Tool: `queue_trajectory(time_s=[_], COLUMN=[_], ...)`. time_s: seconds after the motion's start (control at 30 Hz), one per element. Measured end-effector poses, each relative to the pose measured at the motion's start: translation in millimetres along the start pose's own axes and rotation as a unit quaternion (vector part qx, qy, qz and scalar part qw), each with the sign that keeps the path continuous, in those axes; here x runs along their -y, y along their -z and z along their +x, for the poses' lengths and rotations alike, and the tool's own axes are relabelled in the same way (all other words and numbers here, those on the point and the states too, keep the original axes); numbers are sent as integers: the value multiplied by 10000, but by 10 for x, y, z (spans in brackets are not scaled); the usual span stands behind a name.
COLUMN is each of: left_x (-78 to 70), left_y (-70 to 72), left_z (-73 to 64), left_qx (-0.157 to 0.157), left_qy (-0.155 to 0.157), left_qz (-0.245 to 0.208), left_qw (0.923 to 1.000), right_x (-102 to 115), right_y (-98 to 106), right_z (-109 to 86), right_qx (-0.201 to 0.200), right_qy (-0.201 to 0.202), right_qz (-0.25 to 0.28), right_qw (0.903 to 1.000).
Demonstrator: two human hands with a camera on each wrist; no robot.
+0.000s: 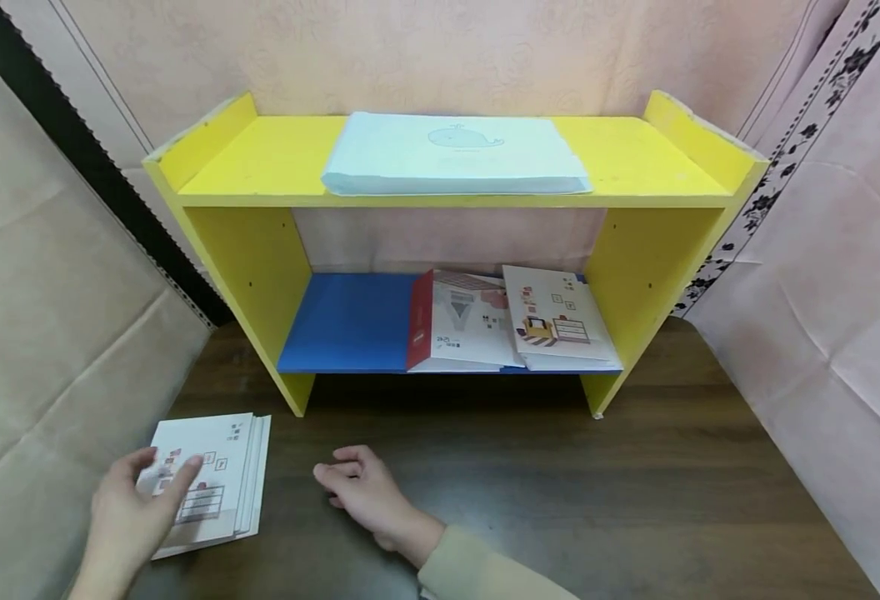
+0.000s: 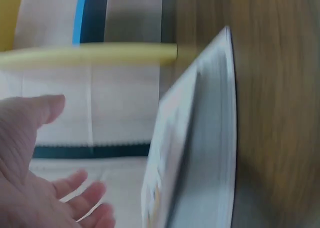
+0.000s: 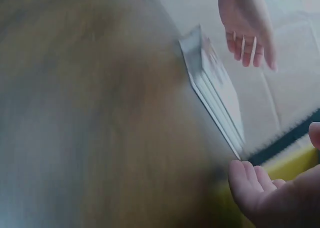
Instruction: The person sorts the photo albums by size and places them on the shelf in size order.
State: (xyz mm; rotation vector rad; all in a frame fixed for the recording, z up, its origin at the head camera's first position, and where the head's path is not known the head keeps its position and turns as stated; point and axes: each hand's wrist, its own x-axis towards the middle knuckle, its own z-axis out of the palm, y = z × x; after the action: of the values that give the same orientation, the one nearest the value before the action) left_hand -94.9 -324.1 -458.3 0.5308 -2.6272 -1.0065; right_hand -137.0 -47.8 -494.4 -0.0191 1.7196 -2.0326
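A stack of thin white booklets [image 1: 218,467] lies on the table at the left, its edges slightly fanned to the right. Over its near left part is my left hand [image 1: 128,517], thumb and fingers spread apart. In the left wrist view, that hand [image 2: 22,193] is off the booklets [image 2: 210,133], with a gap between the fingers and the covers. My right hand [image 1: 372,496] hovers above the table, right of the stack, fingers loosely bent and holding nothing. The right wrist view shows both the right hand [image 3: 270,198] and the stack's layered edges [image 3: 215,97].
Behind stands a yellow shelf [image 1: 260,283] with a blue lower board [image 1: 357,321]. On that board lie a red-spined book [image 1: 466,321] and white booklets [image 1: 560,321]. A pale blue flat item with a whale print [image 1: 458,154] rests on top. Light cloth [image 1: 57,333] hangs around the table.
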Motion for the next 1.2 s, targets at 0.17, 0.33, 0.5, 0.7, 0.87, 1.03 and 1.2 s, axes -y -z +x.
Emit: queue_trajectory(time_s=[0.17,0.33,0.5,0.7,0.87,1.03,1.2], left_x=[218,311,306,260,231,209,167], left_y=[69,-40,-114,-153,-162,-187,-206], left_z=[138,165,143,124,93,42,-24], left_qx=[104,660,891,1227,1392,1489,1677], left_qy=[491,505,443,534,495,162,56], left_qz=[536,713,774,958,1024,929,623], left_qw=[9973,9940,9920,9864,9837,9844,9838], right_x=[-59,-78,-114,-158,-141,-103,-93], right_y=[-263,-410,-507,-572,-582,-558,-513], right_z=[52,79,76,73,74,77,84], right_qx=[284,482,424,489,571,464,422], right_qy=[-487,-825,-1005,-986,-966,-896,-918], right_qz=[485,892,1116,1307,1334,1077,286], right_qw=[9972,9914,9877,9853,9847,9890,9945])
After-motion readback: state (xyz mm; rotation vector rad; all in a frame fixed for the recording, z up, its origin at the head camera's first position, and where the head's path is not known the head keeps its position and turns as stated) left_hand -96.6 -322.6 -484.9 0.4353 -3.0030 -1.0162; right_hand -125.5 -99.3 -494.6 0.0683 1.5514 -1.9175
